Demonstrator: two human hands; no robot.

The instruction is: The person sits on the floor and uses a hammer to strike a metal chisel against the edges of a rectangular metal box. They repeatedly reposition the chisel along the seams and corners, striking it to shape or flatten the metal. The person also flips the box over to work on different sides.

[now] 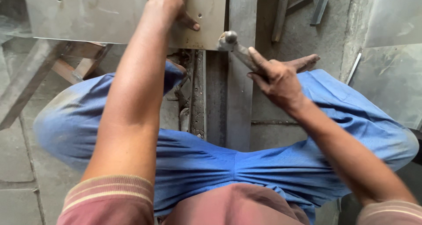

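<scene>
Steel bars (239, 97) beneath hammer (228, 39)

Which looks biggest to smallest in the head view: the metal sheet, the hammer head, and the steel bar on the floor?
1. metal sheet, cut off by the frame
2. steel bar
3. hammer head, held by the right hand

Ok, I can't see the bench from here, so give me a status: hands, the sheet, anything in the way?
Left hand flat on metal sheet. Right hand gripping hammer, head at sheet's corner. Left thumb close to the hammer head.
</scene>
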